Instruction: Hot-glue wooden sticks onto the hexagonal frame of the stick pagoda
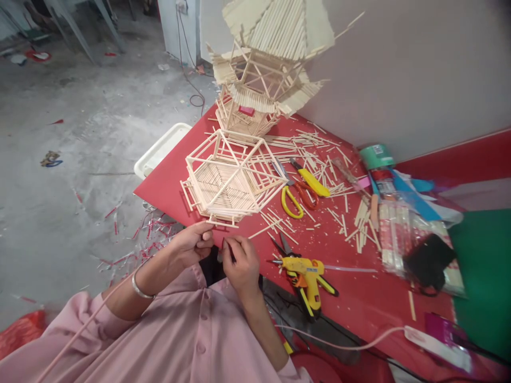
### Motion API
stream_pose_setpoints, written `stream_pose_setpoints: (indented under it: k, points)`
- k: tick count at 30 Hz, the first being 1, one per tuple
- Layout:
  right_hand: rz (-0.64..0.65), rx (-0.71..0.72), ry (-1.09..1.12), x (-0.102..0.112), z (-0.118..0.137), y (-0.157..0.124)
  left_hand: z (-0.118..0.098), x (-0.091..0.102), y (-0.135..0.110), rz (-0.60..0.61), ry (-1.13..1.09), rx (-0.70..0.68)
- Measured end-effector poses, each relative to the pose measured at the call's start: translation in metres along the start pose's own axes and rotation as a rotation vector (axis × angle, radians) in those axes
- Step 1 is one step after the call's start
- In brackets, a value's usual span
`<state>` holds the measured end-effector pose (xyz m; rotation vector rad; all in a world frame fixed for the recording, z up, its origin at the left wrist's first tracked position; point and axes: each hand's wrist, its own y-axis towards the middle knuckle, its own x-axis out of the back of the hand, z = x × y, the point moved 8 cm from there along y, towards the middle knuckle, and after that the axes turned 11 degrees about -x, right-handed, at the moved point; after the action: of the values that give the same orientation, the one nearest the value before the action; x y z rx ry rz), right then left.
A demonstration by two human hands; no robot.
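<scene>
On the table's near edge stands an open eight-sided frame [236, 170] of thin wooden sticks, with a floor of sticks laid in rings and small railings around its base. My left hand [194, 243] has its fingers curled, thumb and forefinger pinched at the end of the front railing [223, 223]. Just right of it, my right hand [242, 266] is closed in a pinch below the same railing. Whatever lies between its fingertips is too small or hidden to name. Behind the frame rises a tiered stick pagoda [271, 69] with slatted roofs.
Right of my hands, a yellow glue gun [305, 268] lies over black-and-yellow pliers [309, 303]. Yellow-handled scissors [291, 202], a yellow-handled cutting tool [313, 181] and loose sticks [315, 143] cover the red table [167, 181]. Bagged sticks [393, 234] and green tape [376, 156] sit farther right.
</scene>
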<state>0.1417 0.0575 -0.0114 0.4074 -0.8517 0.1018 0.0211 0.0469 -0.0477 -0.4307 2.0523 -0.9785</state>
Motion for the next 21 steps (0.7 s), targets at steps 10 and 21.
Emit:
stream_pose_setpoints:
  k: [10, 21]
  points:
    - [-0.024, 0.004, -0.003, 0.0034, 0.0024, 0.0024, 0.0024, 0.0019, 0.001, 0.01, -0.029, 0.026]
    - [-0.031, 0.003, -0.006, 0.0038, 0.0033, 0.0026, 0.0007, -0.0007, -0.0005, 0.024, -0.077, 0.042]
